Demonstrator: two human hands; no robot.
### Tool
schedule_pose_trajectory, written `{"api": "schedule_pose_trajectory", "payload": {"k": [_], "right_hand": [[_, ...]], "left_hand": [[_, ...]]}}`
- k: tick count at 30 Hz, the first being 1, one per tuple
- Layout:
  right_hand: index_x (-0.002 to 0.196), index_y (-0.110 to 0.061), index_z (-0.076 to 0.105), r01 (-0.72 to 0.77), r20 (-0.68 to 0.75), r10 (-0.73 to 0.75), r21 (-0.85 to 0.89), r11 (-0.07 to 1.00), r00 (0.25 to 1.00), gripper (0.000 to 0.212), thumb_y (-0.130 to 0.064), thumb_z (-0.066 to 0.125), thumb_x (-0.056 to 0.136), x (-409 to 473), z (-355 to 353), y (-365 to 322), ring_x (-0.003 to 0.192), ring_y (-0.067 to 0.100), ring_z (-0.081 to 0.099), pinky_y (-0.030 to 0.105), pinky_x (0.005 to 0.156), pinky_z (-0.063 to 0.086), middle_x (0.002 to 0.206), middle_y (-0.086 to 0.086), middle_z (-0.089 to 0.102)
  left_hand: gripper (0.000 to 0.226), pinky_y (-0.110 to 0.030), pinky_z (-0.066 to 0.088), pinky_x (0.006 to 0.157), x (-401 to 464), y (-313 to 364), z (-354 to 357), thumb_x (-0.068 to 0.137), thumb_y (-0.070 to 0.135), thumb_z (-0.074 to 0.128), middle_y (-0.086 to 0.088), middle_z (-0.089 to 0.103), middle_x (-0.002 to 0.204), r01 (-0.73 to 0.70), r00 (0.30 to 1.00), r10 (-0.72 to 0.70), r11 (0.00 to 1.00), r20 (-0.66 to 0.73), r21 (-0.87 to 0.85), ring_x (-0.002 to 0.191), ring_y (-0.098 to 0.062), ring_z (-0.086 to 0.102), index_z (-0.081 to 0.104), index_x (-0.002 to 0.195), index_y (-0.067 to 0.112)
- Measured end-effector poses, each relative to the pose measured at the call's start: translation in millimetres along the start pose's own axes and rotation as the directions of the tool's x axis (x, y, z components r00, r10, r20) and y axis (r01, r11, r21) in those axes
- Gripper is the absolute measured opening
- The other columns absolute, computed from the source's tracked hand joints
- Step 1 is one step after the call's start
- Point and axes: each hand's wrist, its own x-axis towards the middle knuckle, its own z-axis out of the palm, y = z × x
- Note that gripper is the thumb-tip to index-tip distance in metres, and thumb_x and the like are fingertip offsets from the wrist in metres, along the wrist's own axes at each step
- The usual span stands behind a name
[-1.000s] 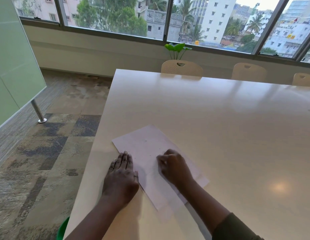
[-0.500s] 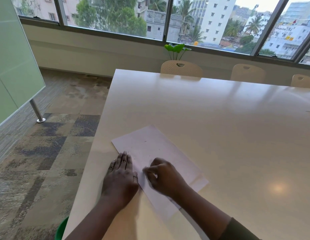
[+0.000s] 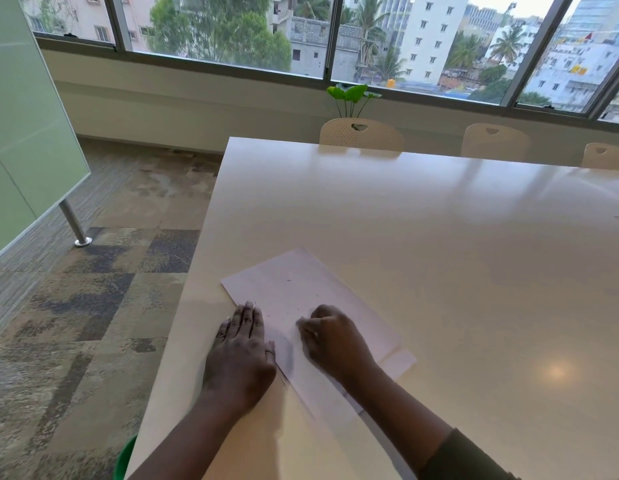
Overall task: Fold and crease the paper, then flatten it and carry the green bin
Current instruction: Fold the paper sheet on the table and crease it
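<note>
Head view: a folded sheet of white paper [image 3: 301, 296] lies flat on the pale desk [image 3: 439, 254], in the lower middle of the frame, close to the desk's left edge and turned at an angle to it. A lower layer of the sheet sticks out past the upper one at the lower right corner. The left hand [image 3: 240, 355] lies palm down with its fingers straight and close together, resting on the left border of the paper, partly on the desk beside it; rings show on two fingers. The right hand [image 3: 332, 337] sits on the paper just right of the left hand, its fingers curled under and its knuckles up, pressing down on the sheet; it is blurred, and I cannot tell whether the fingertips pinch any of the paper. A dark green sleeve [image 3: 470, 459] covers the right forearm at the bottom right. A sliver of the green bin [image 3: 122, 459] shows on the carpet [image 3: 76, 306] at the bottom left, below the desk's edge. Along the desk's far side, in the upper right, stand cream chairs [image 3: 361, 133], with a small leafy plant [image 3: 351, 95] behind them under the windows [image 3: 231, 29].
</note>
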Motion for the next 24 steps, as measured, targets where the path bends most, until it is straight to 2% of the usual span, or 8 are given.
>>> {"api": "schedule_pose_trajectory", "payload": {"k": [4, 6, 8, 11, 14, 18, 21, 24], "right_hand": [[0.084, -0.018, 0.076, 0.094, 0.087, -0.095, 0.012, 0.995, 0.992, 0.028, -0.022, 0.051, 0.097, -7, 3, -15, 0.066, 0.014, 0.056, 0.026, 0.061, 0.049, 0.075, 0.001, 0.061], [0.095, -0.022, 0.078, 0.022, 0.032, -0.021, -0.018, 1.000, 0.999, 0.024, -0.021, 0.054, 0.096, -3, 0, 0, 0.072, 0.012, 0.060, 0.021, 0.065, 0.049, 0.081, 0.000, 0.066], [0.097, -0.022, 0.077, -0.052, -0.019, 0.052, -0.010, 0.999, 0.998, 0.022, -0.017, 0.056, 0.092, 1, -2, 7, 0.075, 0.014, 0.061, 0.025, 0.066, 0.052, 0.083, 0.001, 0.065], [0.088, -0.018, 0.076, 0.045, 0.057, -0.046, 0.023, 0.999, 0.997, 0.025, -0.019, 0.053, 0.097, -6, 5, -11, 0.070, 0.011, 0.058, 0.022, 0.065, 0.050, 0.078, 0.000, 0.062], [0.098, -0.025, 0.077, 0.087, 0.131, -0.093, 0.054, 0.995, 0.987, 0.023, -0.022, 0.054, 0.096, -15, -4, -9, 0.073, 0.006, 0.058, 0.016, 0.066, 0.045, 0.083, -0.004, 0.065], [0.098, -0.022, 0.078, -0.056, -0.024, 0.056, 0.007, 0.998, 0.998, 0.022, -0.018, 0.058, 0.090, -9, -13, 19, 0.074, 0.014, 0.062, 0.024, 0.067, 0.051, 0.083, 0.000, 0.066], [0.089, -0.020, 0.077, 0.051, 0.043, -0.052, 0.037, 0.998, 0.998, 0.023, -0.021, 0.055, 0.096, -17, -4, -4, 0.068, 0.009, 0.057, 0.024, 0.065, 0.051, 0.077, -0.002, 0.063], [0.097, -0.024, 0.077, 0.095, 0.104, -0.100, 0.049, 0.994, 0.990, 0.023, -0.024, 0.054, 0.097, -25, -8, -5, 0.071, 0.005, 0.056, 0.016, 0.066, 0.046, 0.080, -0.005, 0.065]], "left_hand": [[0.074, -0.031, 0.000, 0.119, 0, -1, -1, 0.089, 0.041, 0.013, -0.008, 0.000, 0.163, -0.004, 1.000, 0.004, 1.000, 0.006, 0.001, 0.150, -0.017, 0.000, 0.002, 0.154, 0.007], [0.074, -0.032, 0.001, 0.119, 1, -2, 0, 0.089, 0.041, 0.014, -0.008, 0.002, 0.163, -0.005, 1.000, 0.005, 1.000, 0.002, -0.009, 0.150, -0.017, 0.001, 0.004, 0.154, 0.007], [0.075, -0.033, 0.002, 0.119, 0, -1, 1, 0.088, 0.041, 0.013, -0.009, 0.005, 0.163, -0.004, 1.000, 0.004, 1.000, -0.017, -0.012, 0.150, -0.017, 0.004, 0.008, 0.154, 0.007], [0.076, -0.032, 0.002, 0.119, -1, -1, 1, 0.087, 0.041, 0.012, -0.009, 0.006, 0.163, -0.003, 1.000, 0.002, 1.000, -0.024, -0.014, 0.150, -0.017, 0.005, 0.007, 0.154, 0.006], [0.075, -0.031, 0.001, 0.119, 0, -1, 0, 0.087, 0.041, 0.012, -0.009, 0.003, 0.163, -0.006, 1.000, 0.006, 1.000, -0.021, -0.021, 0.150, -0.017, 0.003, 0.005, 0.154, 0.007], [0.076, -0.032, 0.001, 0.119, 0, -1, 2, 0.086, 0.041, 0.012, -0.008, 0.005, 0.163, -0.003, 1.000, 0.004, 1.000, -0.028, 0.007, 0.150, -0.017, 0.004, 0.008, 0.154, 0.007], [0.074, -0.032, 0.000, 0.119, 0, -2, 2, 0.088, 0.040, 0.013, -0.009, 0.004, 0.163, -0.003, 1.000, 0.003, 1.000, -0.021, 0.001, 0.150, -0.017, 0.002, 0.005, 0.154, 0.007], [0.074, -0.032, 0.000, 0.119, 1, -1, 1, 0.088, 0.040, 0.013, -0.009, 0.003, 0.163, -0.006, 1.000, 0.006, 1.000, -0.015, 0.003, 0.150, -0.017, 0.001, 0.005, 0.154, 0.007]]}}
